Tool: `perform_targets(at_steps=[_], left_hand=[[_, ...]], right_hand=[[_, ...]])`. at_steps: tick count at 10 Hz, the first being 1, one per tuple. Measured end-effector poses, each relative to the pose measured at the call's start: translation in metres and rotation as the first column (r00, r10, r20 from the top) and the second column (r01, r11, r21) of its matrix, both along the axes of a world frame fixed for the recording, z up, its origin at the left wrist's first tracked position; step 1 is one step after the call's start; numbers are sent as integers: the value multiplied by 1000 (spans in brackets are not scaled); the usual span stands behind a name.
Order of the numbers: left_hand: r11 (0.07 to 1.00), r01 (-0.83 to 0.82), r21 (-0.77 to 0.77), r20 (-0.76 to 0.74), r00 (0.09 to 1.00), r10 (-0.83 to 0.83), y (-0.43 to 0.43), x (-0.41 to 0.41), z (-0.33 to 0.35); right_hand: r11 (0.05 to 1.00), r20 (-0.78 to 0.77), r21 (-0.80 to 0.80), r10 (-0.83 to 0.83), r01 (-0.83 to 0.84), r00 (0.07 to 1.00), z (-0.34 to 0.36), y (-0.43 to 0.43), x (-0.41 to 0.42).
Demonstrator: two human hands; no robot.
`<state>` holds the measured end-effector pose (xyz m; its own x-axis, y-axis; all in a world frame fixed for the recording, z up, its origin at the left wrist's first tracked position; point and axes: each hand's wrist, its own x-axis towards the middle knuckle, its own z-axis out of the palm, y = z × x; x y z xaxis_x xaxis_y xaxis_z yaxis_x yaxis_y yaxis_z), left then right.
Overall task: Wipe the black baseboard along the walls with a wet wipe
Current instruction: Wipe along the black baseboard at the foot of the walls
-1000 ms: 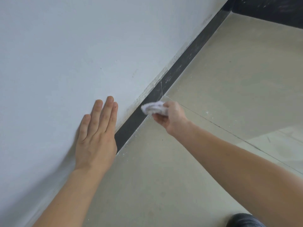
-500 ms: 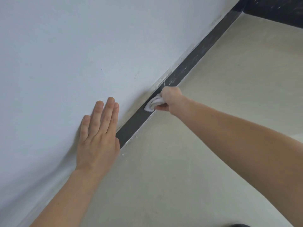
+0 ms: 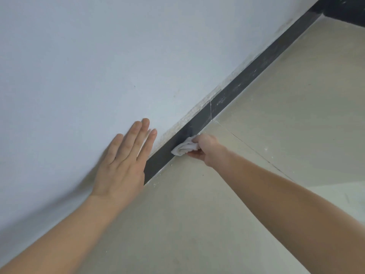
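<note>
The black baseboard (image 3: pixel 246 76) runs diagonally from the middle of the frame up to the top right corner, between the white wall and the beige floor. My right hand (image 3: pixel 207 147) grips a crumpled white wet wipe (image 3: pixel 184 148) and holds it against the baseboard's lower stretch. My left hand (image 3: pixel 126 157) lies flat on the wall with straight fingers, just left of the baseboard, and covers its nearest end. White smears and specks show on the baseboard farther up.
The white wall (image 3: pixel 98 66) fills the left and top. Beige floor tiles (image 3: pixel 296 115) with a thin joint line spread to the right. A second black baseboard (image 3: pixel 347 12) meets the first at the top right corner.
My right hand slid the wipe up along the baseboard towards the vertical seam, then back down towards my left hand. The left hand stayed flat on the wall.
</note>
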<state>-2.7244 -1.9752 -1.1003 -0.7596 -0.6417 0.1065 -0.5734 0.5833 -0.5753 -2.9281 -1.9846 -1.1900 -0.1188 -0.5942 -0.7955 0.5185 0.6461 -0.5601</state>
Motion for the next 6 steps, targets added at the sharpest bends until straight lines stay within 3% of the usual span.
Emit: perform_targets(at_steps=[2,3,4,5,6], left_hand=[[983,121,139,63,989,-131,-10,4,27],[980,134,149,63,988,-145,-10,-1,29],[975,141,170,39,988,-149,-8,-11,34],[974,128,187,61,988,-141,-11,-25,40],[971,151,187,80,983,-168,-16,-41,42]], right_hand=[[980,-171,-80,-195,184,966,5,-29,-68],[906,-194,-147,-420,397,886,12,-29,-97],[860,-294,-31,-494,509,818,13,-20,-112],[937,-264,59,-317,344,911,15,0,-82],[989,31,62,-139,137,990,20,26,-20]])
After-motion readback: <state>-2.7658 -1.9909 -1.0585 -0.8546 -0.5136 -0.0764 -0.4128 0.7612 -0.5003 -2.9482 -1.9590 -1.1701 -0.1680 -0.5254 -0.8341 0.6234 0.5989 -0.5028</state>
